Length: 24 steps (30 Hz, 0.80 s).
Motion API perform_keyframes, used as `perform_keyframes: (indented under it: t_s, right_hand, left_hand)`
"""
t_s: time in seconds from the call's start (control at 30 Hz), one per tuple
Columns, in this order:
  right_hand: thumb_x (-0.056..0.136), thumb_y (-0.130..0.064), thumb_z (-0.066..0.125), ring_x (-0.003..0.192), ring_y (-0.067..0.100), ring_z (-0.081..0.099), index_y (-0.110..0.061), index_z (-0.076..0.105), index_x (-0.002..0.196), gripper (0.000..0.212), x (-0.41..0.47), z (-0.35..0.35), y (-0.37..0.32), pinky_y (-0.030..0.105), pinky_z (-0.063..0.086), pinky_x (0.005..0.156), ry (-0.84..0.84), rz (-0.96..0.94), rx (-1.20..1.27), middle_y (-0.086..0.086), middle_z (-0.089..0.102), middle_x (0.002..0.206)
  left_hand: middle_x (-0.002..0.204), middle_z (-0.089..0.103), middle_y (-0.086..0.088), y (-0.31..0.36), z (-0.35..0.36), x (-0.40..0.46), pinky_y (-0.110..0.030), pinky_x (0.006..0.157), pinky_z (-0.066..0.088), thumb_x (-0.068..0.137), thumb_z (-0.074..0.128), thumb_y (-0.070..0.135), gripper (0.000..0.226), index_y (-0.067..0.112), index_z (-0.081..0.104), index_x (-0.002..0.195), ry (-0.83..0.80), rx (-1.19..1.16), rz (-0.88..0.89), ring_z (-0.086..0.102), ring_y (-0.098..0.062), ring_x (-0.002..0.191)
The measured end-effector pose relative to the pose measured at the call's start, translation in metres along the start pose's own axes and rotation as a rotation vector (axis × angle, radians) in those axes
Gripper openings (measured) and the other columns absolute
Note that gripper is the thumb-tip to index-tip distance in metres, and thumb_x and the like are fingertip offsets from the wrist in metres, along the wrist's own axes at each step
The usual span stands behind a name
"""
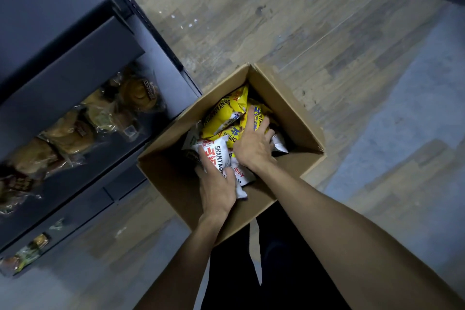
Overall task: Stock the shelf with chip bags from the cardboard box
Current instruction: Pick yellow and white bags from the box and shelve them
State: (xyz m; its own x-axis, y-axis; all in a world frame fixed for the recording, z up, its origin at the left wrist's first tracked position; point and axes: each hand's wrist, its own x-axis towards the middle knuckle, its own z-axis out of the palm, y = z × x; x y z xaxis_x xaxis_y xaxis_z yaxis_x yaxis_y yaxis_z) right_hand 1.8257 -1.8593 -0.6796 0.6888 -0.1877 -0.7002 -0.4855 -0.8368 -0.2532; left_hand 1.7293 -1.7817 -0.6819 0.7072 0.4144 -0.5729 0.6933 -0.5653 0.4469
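Reaching into the open cardboard box [284, 106] on the wood-pattern floor [314, 20], both bare hands work among the chip bags. The left hand [217, 187] curls its fingers round a white chip bag [218, 158] with red lettering at the near side of the box. The right hand [253, 142] lies over a yellow chip bag [256, 118], fingers bent onto it; whether it grips or only presses cannot be told. The hands sit close together but do not touch. More yellow chip bags [221, 116] are heaped against the far-left wall of the box; all the visible chip bags are in the box, none on the shelf.

Likely risks, as judged from this view: the bags are air-puffed, with slick glossy film, so a bag pinched by one edge may slide out on the lift; squeezing harder to prevent this could crush the chips or burst a seam. Lifting two bags at once may drag a neighbour over the rim. The box stands just beside the dark metal shelf unit [75, 63], whose lower tier already holds clear-wrapped pastries [105, 113].

Materials: matte corrugated brown board with upright flaps; crinkled pillow-shaped foil packs; smooth painted steel shelving with a perforated upright [141, 10].
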Motion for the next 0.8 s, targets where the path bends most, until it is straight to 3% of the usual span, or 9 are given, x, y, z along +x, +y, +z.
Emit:
perform_keyframes:
  t_s: [0.13,0.33,0.53,0.63,0.8]
  right_hand:
    - [0.083,-0.016,0.062,0.128,0.04,0.029,-0.024,-0.003,0.154,0.096,-0.004,-0.008,0.005,0.057,0.035,0.1,0.034,0.026,0.012,0.013,0.011,0.153]
    - [0.081,-0.043,0.067,0.145,0.039,0.005,-0.023,-0.025,0.151,0.117,0.001,0.01,0.024,0.058,0.022,0.112,-0.051,0.1,-0.08,0.017,-0.008,0.159]
    - [0.089,-0.053,0.054,0.143,0.038,0.008,-0.03,-0.021,0.151,0.1,0.014,0.022,0.026,0.053,0.02,0.111,-0.019,0.124,-0.011,0.017,-0.005,0.159]
    - [0.092,-0.038,0.056,0.135,0.035,0.021,-0.028,-0.005,0.154,0.088,0.01,0.016,0.024,0.05,0.029,0.104,0.032,0.127,0.053,0.015,0.009,0.154]
    - [0.085,-0.005,0.059,0.127,0.039,0.03,-0.025,0.01,0.151,0.085,-0.003,-0.004,0.022,0.048,0.038,0.095,-0.011,0.087,0.061,0.016,0.023,0.142]
  left_hand:
    - [0.122,0.043,-0.02,0.01,-0.002,0.012,-0.036,0.079,0.044,0.095,0.049,0.027,0.07,0.028,0.009,0.152,0.099,-0.096,0.115,0.053,-0.04,0.101]
    - [0.132,0.033,-0.026,0.016,0.025,0.043,-0.046,0.091,0.047,0.087,0.059,0.02,0.094,0.03,-0.006,0.153,0.022,-0.016,0.048,0.047,-0.043,0.111]
    - [0.13,0.028,-0.023,0.012,0.041,0.055,-0.051,0.092,0.044,0.086,0.05,0.064,0.096,0.038,-0.019,0.148,0.004,0.023,-0.056,0.047,-0.045,0.107]
    - [0.128,0.03,-0.024,0.012,0.041,0.055,-0.052,0.091,0.045,0.086,0.053,0.06,0.096,0.037,-0.017,0.149,0.02,0.059,-0.052,0.05,-0.046,0.102]
    - [0.129,0.045,-0.021,0.016,0.025,0.047,-0.044,0.084,0.047,0.089,0.057,0.029,0.071,0.026,0.02,0.149,0.098,-0.029,-0.074,0.054,-0.042,0.108]
